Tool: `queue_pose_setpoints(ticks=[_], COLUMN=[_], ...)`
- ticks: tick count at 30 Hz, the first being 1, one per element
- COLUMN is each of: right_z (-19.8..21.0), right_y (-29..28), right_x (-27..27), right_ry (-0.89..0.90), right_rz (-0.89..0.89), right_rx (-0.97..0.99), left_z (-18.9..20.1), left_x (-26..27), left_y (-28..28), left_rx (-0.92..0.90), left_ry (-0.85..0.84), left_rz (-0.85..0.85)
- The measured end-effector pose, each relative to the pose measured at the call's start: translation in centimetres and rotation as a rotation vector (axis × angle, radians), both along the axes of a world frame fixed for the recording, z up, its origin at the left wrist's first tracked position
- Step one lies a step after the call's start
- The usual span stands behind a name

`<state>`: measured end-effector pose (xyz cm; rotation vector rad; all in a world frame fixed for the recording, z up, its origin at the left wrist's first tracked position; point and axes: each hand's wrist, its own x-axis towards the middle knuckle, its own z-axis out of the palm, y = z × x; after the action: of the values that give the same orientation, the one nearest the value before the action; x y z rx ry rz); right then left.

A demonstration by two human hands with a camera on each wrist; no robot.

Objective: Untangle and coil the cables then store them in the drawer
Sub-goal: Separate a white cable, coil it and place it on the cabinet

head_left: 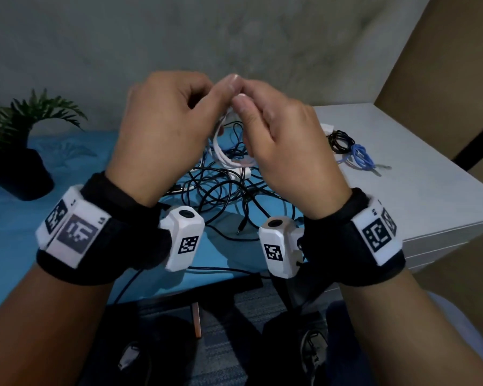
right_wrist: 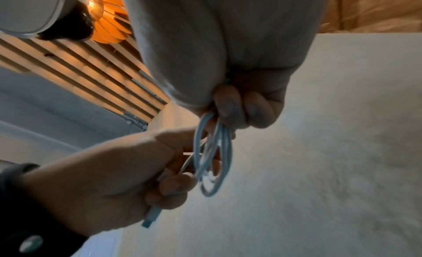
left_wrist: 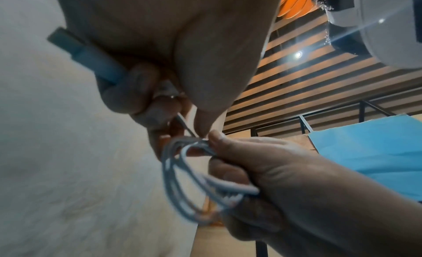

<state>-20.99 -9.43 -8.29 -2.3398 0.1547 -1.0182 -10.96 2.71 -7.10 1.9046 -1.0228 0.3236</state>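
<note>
Both hands are raised above the blue table (head_left: pixel 17 218) and meet at a white cable (head_left: pixel 229 154) wound into a small coil. My right hand (head_left: pixel 279 140) grips the coil's loops (right_wrist: pixel 212 158) in its curled fingers. My left hand (head_left: pixel 168 126) pinches the cable's loose end, and its plug (left_wrist: pixel 86 56) sticks out past the curled fingers. The coil (left_wrist: pixel 194 185) hangs between the two hands. Below them a tangle of black cables (head_left: pixel 229 196) lies on the table. A coiled black cable (head_left: pixel 340 140) and a coiled blue cable (head_left: pixel 360 157) rest on the white drawer unit (head_left: pixel 430 190).
A potted plant (head_left: pixel 20 151) stands at the table's far left. The drawer unit sits flush against the table's right side, its drawer fronts (head_left: pixel 457 240) closed. A grey wall runs behind. My legs and shoes show under the table edge.
</note>
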Motion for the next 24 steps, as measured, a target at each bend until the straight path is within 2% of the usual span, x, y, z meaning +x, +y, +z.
queue_pose_setpoints(ticks=[2,4,8,10,14,20,24], right_z=[-0.2,-0.2,-0.1,0.0,0.2,0.3,0.5], right_y=[0.1,0.1,-0.3,-0.6,-0.9,-0.9,-1.1], right_x=[0.1,0.2,0.1,0.0,0.1,0.3,0.2], right_ry=[0.009,0.013,-0.025,-0.033,-0.054,-0.063,-0.045], right_rz=[-0.076,-0.128,-0.204,-0.214,-0.161,0.053,0.107], right_rx=[-0.071,-0.101,-0.041,0.010,0.125,0.402,0.515], left_z=[0.2,0.3,1.4,2.0,2.5,1.4,0.8], left_x=[-0.2,-0.3,-0.7,-0.8,-0.7,-0.8,-1.4], left_y=[0.1,0.1,0.7,1.2,1.6,0.9,0.2], left_rx=[0.047,0.076,-0.054,-0.036,-0.006,-0.057,-0.112], left_ry=[-0.044,0.000,0.448,0.522,0.520,0.358,0.283], left_rz=[0.060,0.062,-0.239,-0.345,-0.423,-0.365,-0.313])
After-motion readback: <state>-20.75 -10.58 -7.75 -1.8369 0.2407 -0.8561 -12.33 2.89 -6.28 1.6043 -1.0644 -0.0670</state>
